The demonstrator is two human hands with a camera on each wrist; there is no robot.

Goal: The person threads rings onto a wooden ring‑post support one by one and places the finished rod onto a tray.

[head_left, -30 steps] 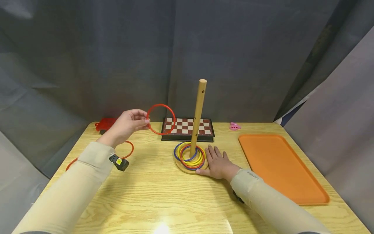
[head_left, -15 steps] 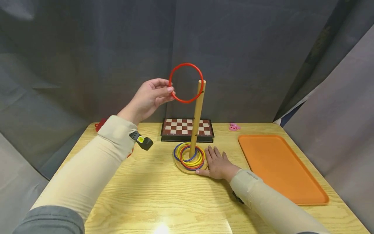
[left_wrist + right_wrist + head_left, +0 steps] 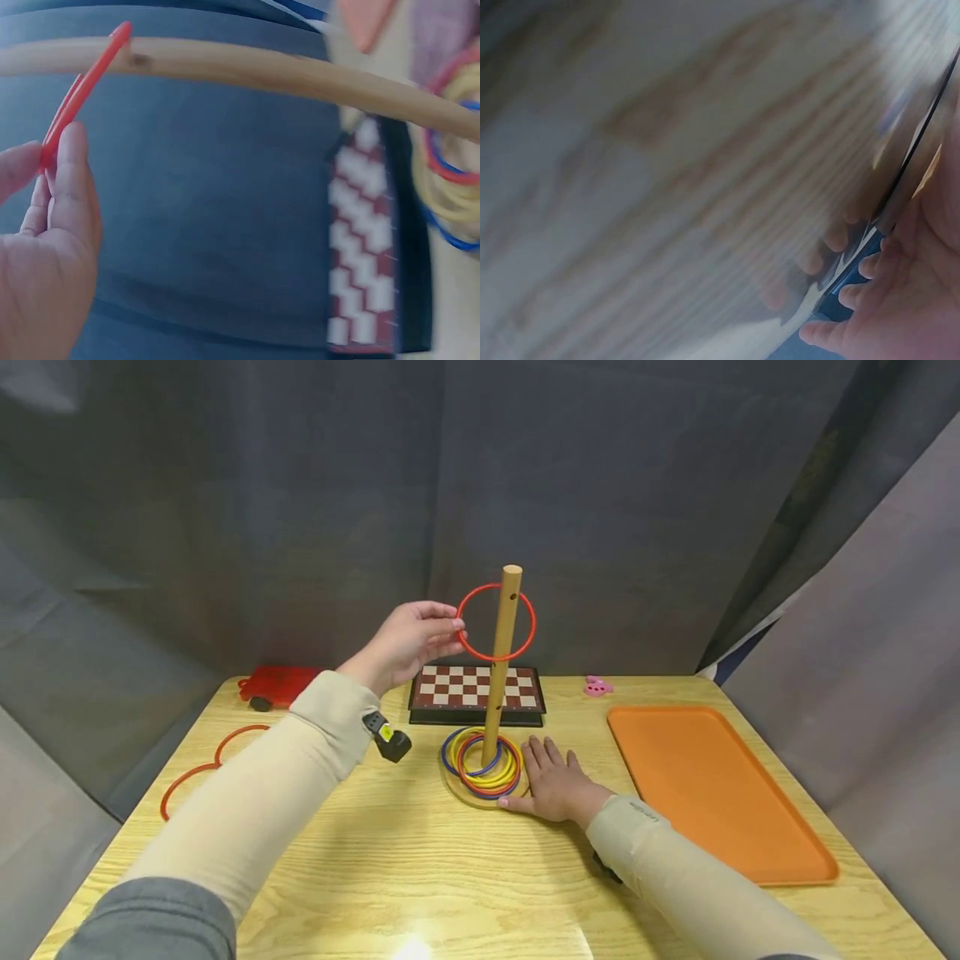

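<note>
The left hand (image 3: 408,639) is raised above the worktop (image 3: 420,877) and pinches a red ring (image 3: 497,622) by its rim between thumb and fingertips. The ring stands nearly upright and encircles the wooden peg (image 3: 501,664) just below its top; in the left wrist view the ring (image 3: 79,90) crosses the peg (image 3: 247,67) near a small hole.

The right hand (image 3: 557,783) lies flat on the worktop, fingers straight, touching the edge of the round wooden base (image 3: 459,792) that carries the peg. Blue, yellow and red rings (image 3: 482,763) lie stacked around the peg's foot.

Behind the peg sits a chessboard (image 3: 477,693). An orange tray (image 3: 712,785) lies to the right, a small pink toy (image 3: 597,687) near the back edge, a red object (image 3: 276,685) at the far left, and two more red rings (image 3: 206,764) beside it. No writing can be read.
</note>
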